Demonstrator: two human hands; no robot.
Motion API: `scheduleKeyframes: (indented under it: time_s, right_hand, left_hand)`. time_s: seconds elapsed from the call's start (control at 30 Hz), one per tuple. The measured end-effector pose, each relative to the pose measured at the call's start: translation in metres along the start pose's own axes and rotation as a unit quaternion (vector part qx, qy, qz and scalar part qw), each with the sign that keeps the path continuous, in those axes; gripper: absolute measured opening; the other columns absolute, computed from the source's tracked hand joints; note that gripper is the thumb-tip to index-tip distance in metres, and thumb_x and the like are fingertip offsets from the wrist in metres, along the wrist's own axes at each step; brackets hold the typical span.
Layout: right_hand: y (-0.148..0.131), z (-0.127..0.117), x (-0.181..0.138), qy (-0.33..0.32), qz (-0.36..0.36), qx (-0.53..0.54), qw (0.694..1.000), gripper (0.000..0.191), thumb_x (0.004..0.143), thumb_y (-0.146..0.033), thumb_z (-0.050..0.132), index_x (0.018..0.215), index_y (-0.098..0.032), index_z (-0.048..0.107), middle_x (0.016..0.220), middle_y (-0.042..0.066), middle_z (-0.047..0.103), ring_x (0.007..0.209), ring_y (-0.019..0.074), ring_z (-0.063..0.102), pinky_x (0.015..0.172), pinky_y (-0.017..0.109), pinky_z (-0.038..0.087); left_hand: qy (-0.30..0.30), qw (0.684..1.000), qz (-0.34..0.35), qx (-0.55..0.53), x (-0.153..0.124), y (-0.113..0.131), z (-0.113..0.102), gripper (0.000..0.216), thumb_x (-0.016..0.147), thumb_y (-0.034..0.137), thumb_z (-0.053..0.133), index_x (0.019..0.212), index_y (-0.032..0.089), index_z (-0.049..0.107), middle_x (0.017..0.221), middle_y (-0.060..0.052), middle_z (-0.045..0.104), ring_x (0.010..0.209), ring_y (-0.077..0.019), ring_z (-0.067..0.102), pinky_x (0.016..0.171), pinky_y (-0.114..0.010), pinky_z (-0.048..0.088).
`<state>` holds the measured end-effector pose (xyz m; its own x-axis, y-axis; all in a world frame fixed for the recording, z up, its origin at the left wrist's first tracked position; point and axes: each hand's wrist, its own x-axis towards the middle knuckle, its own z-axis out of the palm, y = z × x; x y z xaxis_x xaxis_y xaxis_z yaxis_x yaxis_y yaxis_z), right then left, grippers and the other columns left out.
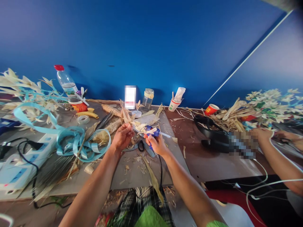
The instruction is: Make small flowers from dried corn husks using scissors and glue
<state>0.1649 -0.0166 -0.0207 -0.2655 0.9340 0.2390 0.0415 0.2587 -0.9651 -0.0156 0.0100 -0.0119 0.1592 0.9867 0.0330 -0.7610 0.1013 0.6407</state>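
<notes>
My left hand (122, 136) is closed in a pinch on a pale dried corn husk (126, 117), whose strips stick up above the fingers. In my right hand (155, 143) is a blue glue gun (153, 130), with a whitish stick (165, 135) poking out to its right. Its dark cord runs down from the grip toward the table edge. Thin husk strips (143, 127) lie between the two hands, partly over the gun. Below them on the table rest black-handled scissors (141, 146); their blades are hard to make out.
Looped light-blue ribbon (73, 143), a tape roll (83, 119) and a white power strip (22, 167) lie left. Behind stand a red-capped bottle (66, 80), a jar (148, 97) and a paper cup (174, 104). At right, another person's hand (262, 136) is near a black bag (213, 134).
</notes>
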Motion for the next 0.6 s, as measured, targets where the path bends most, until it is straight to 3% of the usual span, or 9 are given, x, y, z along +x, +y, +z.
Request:
scheduleKeyframes:
  time_s: [0.2, 0.33, 0.47, 0.6]
  right_hand:
    - [-0.006, -0.007, -0.002, 0.021, 0.002, 0.008, 1.000, 0.053, 0.076, -0.066, 0.048, 0.090, -0.016, 0.060, 0.080, 0.006, 0.059, 0.062, 0.0130, 0.049, 0.055, 0.026, 0.041]
    - [-0.011, -0.015, 0.000, 0.100, -0.036, -0.077, 0.991, 0.044, 0.080, -0.059, 0.048, 0.093, -0.018, 0.059, 0.083, 0.007, 0.061, 0.072, 0.0171, 0.054, 0.066, 0.030, 0.044]
    - [-0.009, -0.024, 0.006, 0.204, -0.046, -0.281, 0.937, 0.031, 0.080, -0.046, 0.054, 0.088, -0.017, 0.057, 0.084, 0.008, 0.058, 0.079, 0.0205, 0.054, 0.072, 0.032, 0.043]
    - [0.003, -0.034, 0.011, 0.266, 0.041, -0.397, 0.878, 0.030, 0.071, -0.039, 0.063, 0.089, -0.016, 0.057, 0.088, 0.009, 0.056, 0.078, 0.0212, 0.054, 0.071, 0.034, 0.042]
  left_hand:
    - [-0.003, 1.000, 0.000, -0.002, 0.001, -0.002, -0.003, 0.020, 0.067, 0.015, 0.072, 0.065, 0.014, 0.052, 0.059, 0.003, 0.046, 0.051, -0.0044, 0.039, 0.051, -0.018, 0.032]
    - [-0.004, 1.000, -0.001, -0.007, 0.001, -0.002, -0.003, 0.021, 0.068, 0.016, 0.071, 0.066, 0.015, 0.051, 0.060, 0.003, 0.046, 0.050, -0.0045, 0.038, 0.051, -0.018, 0.032]
    - [-0.011, 1.000, -0.009, -0.010, -0.003, 0.001, 0.002, 0.022, 0.068, 0.017, 0.072, 0.068, 0.016, 0.050, 0.060, 0.004, 0.046, 0.050, -0.0044, 0.037, 0.050, -0.018, 0.032]
    - [-0.030, 0.999, -0.009, -0.024, -0.007, 0.003, 0.006, 0.022, 0.069, 0.017, 0.071, 0.070, 0.017, 0.049, 0.062, 0.004, 0.045, 0.050, -0.0038, 0.037, 0.051, -0.018, 0.033]
